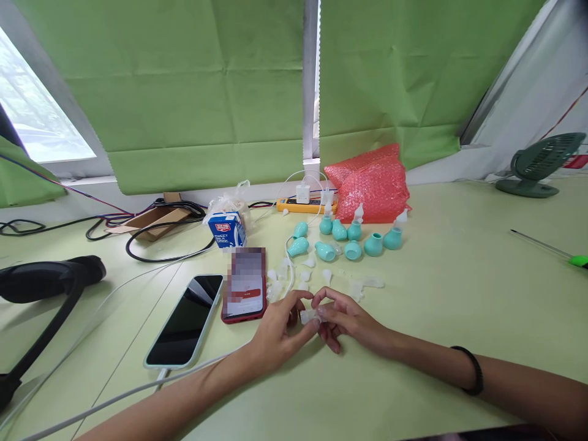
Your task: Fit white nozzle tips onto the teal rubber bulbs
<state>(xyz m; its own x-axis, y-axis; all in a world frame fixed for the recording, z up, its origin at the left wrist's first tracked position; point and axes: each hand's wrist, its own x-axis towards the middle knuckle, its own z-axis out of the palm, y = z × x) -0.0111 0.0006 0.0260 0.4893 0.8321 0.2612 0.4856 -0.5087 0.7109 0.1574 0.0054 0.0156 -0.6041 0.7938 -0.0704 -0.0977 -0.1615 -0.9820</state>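
My left hand and my right hand meet over the pale green table, both pinching one small clear plastic piece between their fingertips. Just beyond the hands lie several more clear plastic tips. Behind those stand several teal rubber bulbs, some fitted with clear tips. A black band circles my right wrist.
Two phones lie left of my hands: a dark one on a white cable and a red-cased lit one. A milk carton, orange power strip, red bubble-wrap bag, cardboard box, green fan and screwdriver stand around.
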